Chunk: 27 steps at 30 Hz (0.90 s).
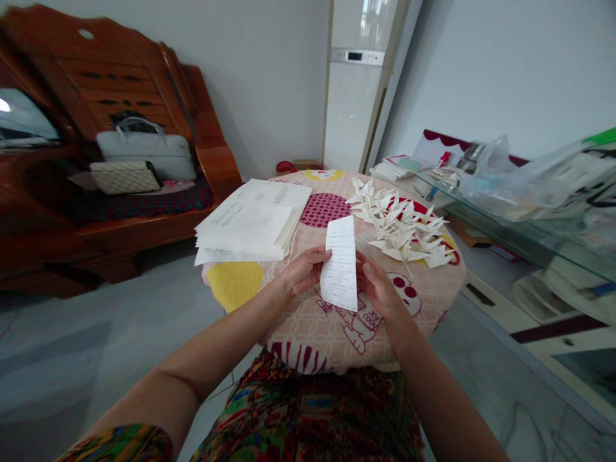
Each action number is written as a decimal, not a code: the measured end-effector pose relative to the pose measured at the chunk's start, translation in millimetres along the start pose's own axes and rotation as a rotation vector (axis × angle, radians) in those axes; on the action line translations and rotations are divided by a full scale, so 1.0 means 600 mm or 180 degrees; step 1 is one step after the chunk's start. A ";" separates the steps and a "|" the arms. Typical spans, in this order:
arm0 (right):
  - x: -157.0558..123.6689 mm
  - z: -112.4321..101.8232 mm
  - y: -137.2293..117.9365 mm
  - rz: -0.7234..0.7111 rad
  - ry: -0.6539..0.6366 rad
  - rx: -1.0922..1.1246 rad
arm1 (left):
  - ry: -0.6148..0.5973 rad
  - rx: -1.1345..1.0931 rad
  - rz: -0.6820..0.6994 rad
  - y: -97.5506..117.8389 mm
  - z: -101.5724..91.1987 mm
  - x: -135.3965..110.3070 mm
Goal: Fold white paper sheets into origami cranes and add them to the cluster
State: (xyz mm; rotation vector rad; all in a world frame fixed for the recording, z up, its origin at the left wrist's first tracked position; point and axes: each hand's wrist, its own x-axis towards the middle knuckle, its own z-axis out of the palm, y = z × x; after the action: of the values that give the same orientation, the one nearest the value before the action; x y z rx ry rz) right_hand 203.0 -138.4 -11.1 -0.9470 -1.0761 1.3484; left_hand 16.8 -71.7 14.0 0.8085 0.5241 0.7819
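A narrow folded sheet of paper [339, 264] with faint lines of print stands tilted up between my hands, above the cloth. My left hand [307, 268] pinches its left edge, thumb on the front. At the right edge is my right hand [378, 285], curled against the paper with its fingertips partly hidden behind it. Beyond the right hand lies a cluster of folded white paper cranes [402, 221]. To the left rests a thick stack of printed paper sheets [255, 215], its edges slightly uneven.
A pink patterned cloth [289, 321] covers the round table. At right, a glass-topped stand [510, 237] holds plastic bags and papers. A wooden bench [144, 224] with a white handbag [149, 147] stands at left. A tall white cabinet-like unit [353, 109] is behind the table.
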 end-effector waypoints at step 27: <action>0.024 -0.062 0.047 0.0055 0.1449 -0.1579 | 0.0887 0.4589 0.1691 0.031 -0.088 -0.033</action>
State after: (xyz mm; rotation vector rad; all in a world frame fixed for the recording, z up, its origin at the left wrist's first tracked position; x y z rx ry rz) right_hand 230.5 -120.2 -47.2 -1.5433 -1.0577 0.8214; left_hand -38.7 -56.2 -0.1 2.2500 1.1769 0.9521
